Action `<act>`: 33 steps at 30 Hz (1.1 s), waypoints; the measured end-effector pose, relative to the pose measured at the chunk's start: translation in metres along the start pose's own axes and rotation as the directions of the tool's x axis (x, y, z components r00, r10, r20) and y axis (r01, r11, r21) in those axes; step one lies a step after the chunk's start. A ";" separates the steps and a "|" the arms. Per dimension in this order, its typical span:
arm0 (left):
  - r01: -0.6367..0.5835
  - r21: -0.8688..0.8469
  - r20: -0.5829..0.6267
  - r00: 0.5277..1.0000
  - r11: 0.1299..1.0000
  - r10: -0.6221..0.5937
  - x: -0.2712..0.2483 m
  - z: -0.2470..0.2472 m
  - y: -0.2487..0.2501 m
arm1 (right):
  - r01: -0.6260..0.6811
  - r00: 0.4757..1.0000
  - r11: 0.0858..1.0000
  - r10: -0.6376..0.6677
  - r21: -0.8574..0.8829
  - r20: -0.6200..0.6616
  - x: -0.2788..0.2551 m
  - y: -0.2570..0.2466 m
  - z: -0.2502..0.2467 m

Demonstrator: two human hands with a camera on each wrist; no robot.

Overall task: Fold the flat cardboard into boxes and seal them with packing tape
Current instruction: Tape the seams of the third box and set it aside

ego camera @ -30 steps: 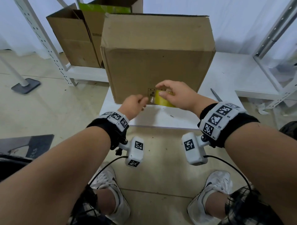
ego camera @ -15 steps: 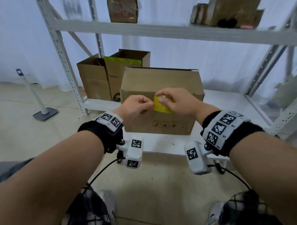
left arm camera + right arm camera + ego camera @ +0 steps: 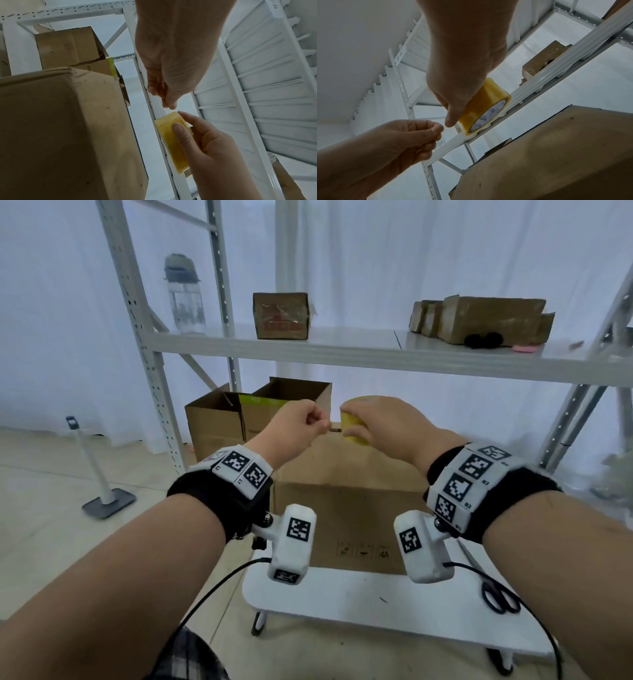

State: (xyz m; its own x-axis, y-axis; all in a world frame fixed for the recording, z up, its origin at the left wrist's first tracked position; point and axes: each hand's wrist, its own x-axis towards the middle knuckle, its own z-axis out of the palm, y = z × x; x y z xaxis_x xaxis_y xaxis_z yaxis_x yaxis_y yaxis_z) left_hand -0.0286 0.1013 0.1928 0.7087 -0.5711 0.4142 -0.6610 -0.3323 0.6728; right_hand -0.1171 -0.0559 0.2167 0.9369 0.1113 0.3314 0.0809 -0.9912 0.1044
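**Tape end pinched above the box**

We see the right hand [image 3: 380,426] wrapped around the yellow tape roll [image 3: 485,106], thumb and fingers curled on its outer face. The left hand [image 3: 296,428] sits just beside it, fingertips [image 3: 436,130] closed in a pinch on the clear tape end. Both hands hang above the closed cardboard box [image 3: 342,508], which stands on the white table [image 3: 376,597]. Scissors [image 3: 498,599] lie at the table's right end.

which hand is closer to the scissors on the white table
Right. The scissors lie at the table's right end, below the right forearm; the right hand grips the tape roll above the box. The left hand is farther left, fingers pinched beside the roll.
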 end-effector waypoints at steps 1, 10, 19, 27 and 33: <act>0.011 0.009 -0.008 1.000 1.000 -0.011 0.005 -0.001 -0.001 | -0.005 1.000 0.999 0.005 -0.031 -0.004 0.006 0.003 0.002; 0.152 -0.091 0.113 0.983 0.984 -0.142 0.043 0.001 -0.012 | -0.035 0.999 0.990 0.039 0.136 -0.026 0.037 0.044 0.018; 0.154 -0.149 0.129 0.982 0.977 -0.135 0.068 0.016 -0.029 | 0.040 0.999 0.991 -0.035 0.129 -0.040 0.058 0.048 0.036; 0.054 -0.027 0.023 0.998 0.998 -0.054 0.076 0.021 -0.050 | -0.137 0.990 0.978 0.128 0.157 0.062 0.073 0.048 0.052; 0.167 0.072 -0.183 0.971 0.983 -0.152 0.080 -0.011 -0.079 | -0.313 0.943 0.947 0.299 0.079 0.147 0.079 0.075 0.066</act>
State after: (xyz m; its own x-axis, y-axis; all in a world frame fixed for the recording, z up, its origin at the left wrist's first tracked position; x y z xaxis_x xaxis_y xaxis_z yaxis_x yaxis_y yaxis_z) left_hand 0.0832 0.0898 0.1794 0.8338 -0.3670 0.4125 -0.5493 -0.4765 0.6864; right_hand -0.0142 -0.1257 0.1889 0.9575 -0.2019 0.2061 -0.1893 -0.9787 -0.0791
